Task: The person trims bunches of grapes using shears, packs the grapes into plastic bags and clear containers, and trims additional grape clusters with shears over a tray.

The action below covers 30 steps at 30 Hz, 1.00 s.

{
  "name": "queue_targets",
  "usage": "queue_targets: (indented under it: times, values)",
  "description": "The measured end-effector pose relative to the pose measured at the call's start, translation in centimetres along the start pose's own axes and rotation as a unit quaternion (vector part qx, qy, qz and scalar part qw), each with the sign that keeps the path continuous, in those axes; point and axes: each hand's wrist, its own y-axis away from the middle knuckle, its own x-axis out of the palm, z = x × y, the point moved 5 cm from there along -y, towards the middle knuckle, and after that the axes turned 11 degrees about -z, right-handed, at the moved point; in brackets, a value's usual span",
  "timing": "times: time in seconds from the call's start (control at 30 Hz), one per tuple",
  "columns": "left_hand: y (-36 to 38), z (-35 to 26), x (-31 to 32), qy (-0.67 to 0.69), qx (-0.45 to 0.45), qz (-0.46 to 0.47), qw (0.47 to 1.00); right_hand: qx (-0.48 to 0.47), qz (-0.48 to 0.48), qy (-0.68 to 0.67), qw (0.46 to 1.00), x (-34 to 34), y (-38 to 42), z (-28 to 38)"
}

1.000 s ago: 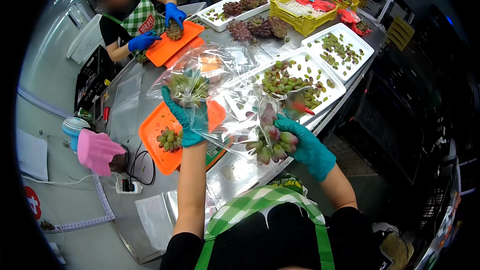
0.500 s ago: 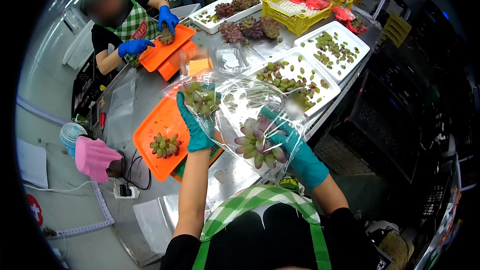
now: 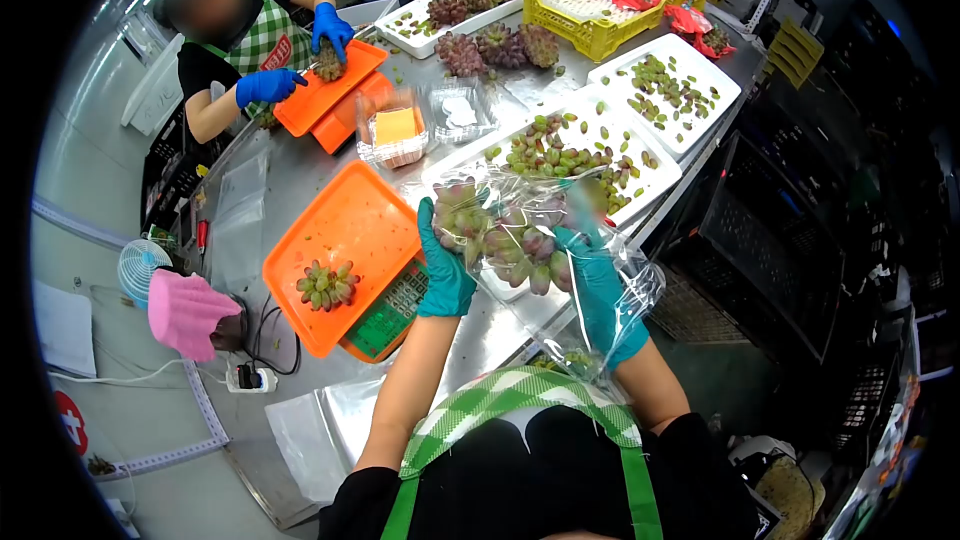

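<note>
Both hands wear teal gloves. My left hand point(image 3: 447, 275) is closed around the left side of a clear plastic bag point(image 3: 630, 285), against a bunch of grapes point(image 3: 458, 220) seen through the film. On the other side, my right hand point(image 3: 600, 305) grips the bag, its fingers partly behind shiny film. Between the hands sits a second purple-green bunch point(image 3: 528, 250), close beside the first. To the left, a small grape bunch point(image 3: 327, 285) rests in an orange tray point(image 3: 350, 215) on a scale with a green keypad point(image 3: 388, 310).
White trays point(image 3: 660, 165) of loose grapes stand behind the hands. Clear plastic boxes point(image 3: 393, 130), purple bunches point(image 3: 500, 48) and a yellow crate point(image 3: 590, 35) lie further back. Across the table, a person in blue gloves point(image 3: 268, 88) works over orange trays. Black crates point(image 3: 755, 240) stand at right.
My left hand has moved right and down, away from the orange tray, bringing the two bunches together. The bag has drawn in, uncovering the plastic boxes and the scale's keypad.
</note>
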Motion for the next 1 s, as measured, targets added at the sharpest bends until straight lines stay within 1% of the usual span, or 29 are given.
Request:
queue_targets:
  times: [0.1,0.13,0.17,0.2,0.23,0.27,0.3,0.33,0.43,0.5,0.53,0.6,0.63,0.7,0.73,0.83,0.87,0.97,1.0]
  values:
    - [0.0,0.5,-1.3,0.029,-0.031,0.017,0.999,-0.021,-0.039,0.053,0.998,-0.3,0.0,-0.1]
    - [-0.5,0.6,-1.7,0.090,-0.008,0.098,0.991,-0.020,-0.051,0.071,0.996,-0.4,0.0,-0.1]
    - [0.1,0.5,-1.2,0.076,0.009,0.066,0.995,-0.018,-0.064,0.088,0.994,-0.3,0.0,-0.2]
    - [1.4,0.5,0.3,0.062,0.027,0.033,0.997,-0.037,-0.107,0.098,0.989,-0.1,0.3,0.1]
    - [2.1,0.6,0.9,0.048,0.044,-0.001,0.998,-0.033,-0.079,0.087,0.993,-0.1,0.0,0.1]
    - [2.3,0.9,0.9,0.053,0.043,0.030,0.997,-0.028,-0.051,0.076,0.995,-0.4,-0.5,0.2]
    - [2.3,1.1,0.1,0.005,0.045,0.015,0.999,-0.023,-0.024,0.064,0.997,-0.6,-0.9,0.1]
    - [2.5,1.6,-0.2,0.006,0.045,-0.004,0.999,-0.008,-0.060,0.063,0.996,-1.2,-1.3,-0.3]
    - [3.2,2.5,-0.9,-0.027,0.056,-0.040,0.997,-0.107,-0.071,0.058,0.990,0.7,0.3,1.8]
    - [3.7,3.0,-1.1,-0.040,0.050,-0.041,0.997,-0.197,-0.121,0.130,0.964,-0.7,-1.0,0.2]
    - [4.0,3.1,-0.9,-0.035,0.040,-0.033,0.998,-0.251,-0.139,0.193,0.938,-0.7,-1.0,0.0]
    - [4.0,3.8,-1.2,-0.016,0.013,-0.024,1.000,-0.237,-0.140,0.236,0.932,-0.5,-1.1,-0.5]
    - [3.6,4.6,-1.8,0.021,-0.023,0.000,1.000,-0.230,-0.139,0.257,0.928,-0.4,-1.1,-0.8]
    - [3.9,5.3,-1.5,0.096,-0.092,0.046,0.990,-0.276,-0.118,0.322,0.898,0.2,-1.3,-0.4]
    - [4.4,5.4,-1.5,0.106,-0.095,0.049,0.989,-0.299,-0.106,0.353,0.880,0.5,-1.3,-0.3]
    - [3.6,5.7,-2.4,0.168,-0.094,0.070,0.979,-0.324,-0.056,0.355,0.875,1.2,-0.9,-0.6]
    - [3.4,5.5,-2.8,0.097,-0.047,-0.015,0.994,-0.301,-0.038,0.432,0.850,1.9,-0.3,-0.1]
    - [3.0,4.3,-2.5,0.071,-0.017,0.007,0.997,-0.367,0.005,0.426,0.827,3.7,1.2,1.2]
    - [3.5,3.8,-1.4,0.142,-0.042,0.099,0.984,-0.387,0.018,0.423,0.819,4.1,1.4,1.6]
